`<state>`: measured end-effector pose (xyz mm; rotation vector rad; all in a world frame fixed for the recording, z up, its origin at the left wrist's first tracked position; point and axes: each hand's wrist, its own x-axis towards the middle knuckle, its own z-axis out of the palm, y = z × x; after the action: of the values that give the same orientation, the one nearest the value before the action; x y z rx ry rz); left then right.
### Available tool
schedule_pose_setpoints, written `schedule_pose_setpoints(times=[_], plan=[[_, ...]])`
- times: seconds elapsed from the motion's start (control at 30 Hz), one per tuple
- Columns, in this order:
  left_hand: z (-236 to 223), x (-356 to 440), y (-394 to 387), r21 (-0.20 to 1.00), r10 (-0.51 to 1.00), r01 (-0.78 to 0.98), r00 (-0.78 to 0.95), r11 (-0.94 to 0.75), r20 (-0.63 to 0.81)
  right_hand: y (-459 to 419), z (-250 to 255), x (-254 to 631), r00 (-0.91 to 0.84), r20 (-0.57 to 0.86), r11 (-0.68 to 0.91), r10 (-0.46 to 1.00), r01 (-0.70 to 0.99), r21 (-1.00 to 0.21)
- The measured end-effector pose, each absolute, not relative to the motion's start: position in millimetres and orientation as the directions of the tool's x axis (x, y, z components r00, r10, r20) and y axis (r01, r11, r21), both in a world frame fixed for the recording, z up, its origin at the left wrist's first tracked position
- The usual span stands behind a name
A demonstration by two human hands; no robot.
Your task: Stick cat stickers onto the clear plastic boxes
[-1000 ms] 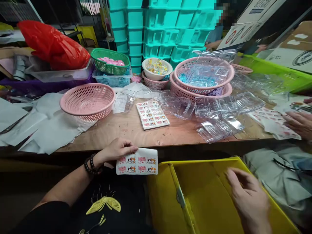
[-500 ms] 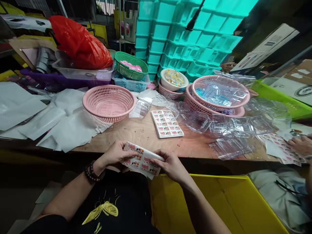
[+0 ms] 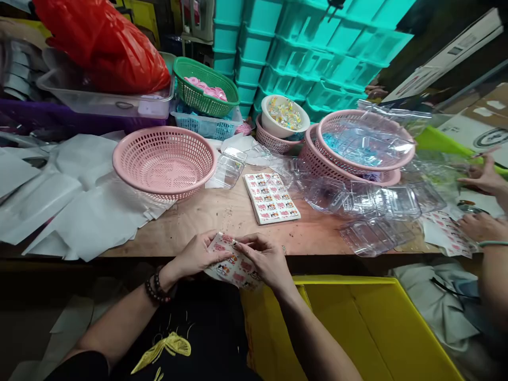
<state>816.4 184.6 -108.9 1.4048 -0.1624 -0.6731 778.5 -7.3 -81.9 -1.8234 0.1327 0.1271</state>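
Over my lap, just in front of the table edge, I hold a sticker sheet [image 3: 237,271] printed with pink lettering and small cartoon animals. My left hand [image 3: 199,255] grips its left side, thumb on top. At the sheet's upper edge my right hand [image 3: 265,259] is closed, thumb and fingers pinched together near a sticker; whether a sticker is lifted there I cannot make out. A stack of matching sticker sheets [image 3: 272,199] lies flat on the wooden table beyond my hands. Left of that stack stands a pink plastic basket [image 3: 164,161].
Clear plastic boxes [image 3: 377,203] spread to the right, by stacked pink baskets [image 3: 313,159]. White backing papers [image 3: 91,196] cover the left side. A white bowl [image 3: 273,127] of small pieces and teal crates [image 3: 257,58] stand behind. A co-worker's hands [image 3: 482,225] work at far right.
My right hand has moved from the sheet's right side to its upper edge, fingers now pinched. The sheet is tilted differently. The co-worker's second hand has come into view, and my view has shifted slightly.
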Motion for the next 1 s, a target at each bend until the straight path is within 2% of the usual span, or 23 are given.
schedule_pose_setpoints(times=[0.07,0.13,0.2,0.23,0.33,0.43,0.5,0.57,0.63,0.7,0.83,0.9,1.0], plan=[[-115,818,181,0.912,-0.498,0.400,0.811,0.090,-0.307,-10,-87,776,0.993,0.098,-0.447,-0.058,0.062,-0.892],[-118,820,180,0.893,-0.481,0.438,0.807,0.102,-0.341,-14,-90,772,0.916,0.401,-0.630,0.031,0.329,-0.703],[-117,822,182,0.872,-0.506,0.482,0.775,0.085,-0.379,-18,-91,772,0.799,0.588,-0.697,0.127,0.494,-0.519],[-116,822,184,0.856,-0.538,0.511,0.744,0.077,-0.396,-20,-90,774,0.761,0.638,-0.706,0.115,0.514,-0.487],[-109,824,190,0.825,-0.605,0.561,0.680,0.066,-0.414,-29,-83,793,0.744,0.668,-0.696,-0.005,0.477,-0.537],[-106,825,197,0.862,-0.570,0.501,0.733,0.081,-0.373,-50,-76,831,0.756,0.654,-0.716,-0.031,0.439,-0.542],[-107,826,203,0.886,-0.559,0.442,0.775,0.143,-0.296,-72,-76,862,0.772,0.631,-0.805,-0.083,0.322,-0.499],[-111,826,209,0.875,-0.549,0.400,0.811,0.272,-0.200,-94,-80,891,0.817,0.567,-0.909,-0.107,0.151,-0.389],[-114,826,212,0.828,-0.521,0.390,0.842,0.404,-0.142,-106,-87,909,0.869,0.488,-0.957,-0.086,0.064,-0.282],[-115,829,211,0.770,-0.541,0.465,0.820,0.438,-0.187,-103,-95,913,0.862,0.503,-0.953,-0.064,0.097,-0.288],[-110,840,193,0.647,-0.678,0.695,0.641,0.314,-0.359,-50,-110,880,0.688,0.722,-0.828,-0.074,0.361,-0.429],[-108,847,180,0.636,-0.680,0.705,0.634,0.314,-0.368,-17,-116,857,0.619,0.784,-0.796,-0.046,0.452,-0.403],[-107,853,164,0.624,-0.691,0.715,0.624,0.316,-0.365,18,-126,834,0.545,0.836,-0.813,0.067,0.515,-0.271]])
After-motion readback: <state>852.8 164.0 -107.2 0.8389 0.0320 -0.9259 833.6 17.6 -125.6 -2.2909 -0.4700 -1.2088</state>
